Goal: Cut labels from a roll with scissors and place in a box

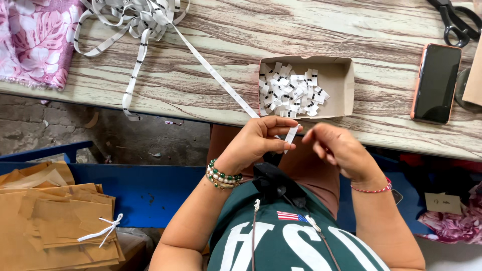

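1. The wooden table point(211, 85) fills the top of the view, with pink floral fabric point(35, 40) off at 10 o'clock and a phone point(436, 83) plus black scissors point(454, 20) up around 2 o'clock.
2. A loose heap of white label tape point(135, 20) sits at 11 o'clock, and one strand runs diagonally down toward 5 o'clock, straight into the person's hands at the table edge. That diagonal is the tape's long axis.
3. The cardboard box point(341, 85) sits just past the hands at roughly 12 o'clock, near but not touching, with a pile of cut labels point(291, 93) inside it.
4. The left hand point(261, 138) is closed in a pinch on the tape end point(291, 135), which sticks up and slightly right from the fingertips, pointing at the box.
5. The right hand point(336, 145) is at 3 o'clock from the tape end, just beside it, fingers loosely curled. It looks to be holding nothing, though the palm side is hidden.
6. So the left hand is the one on the tape, and the right hand is the closer of the two to the box.
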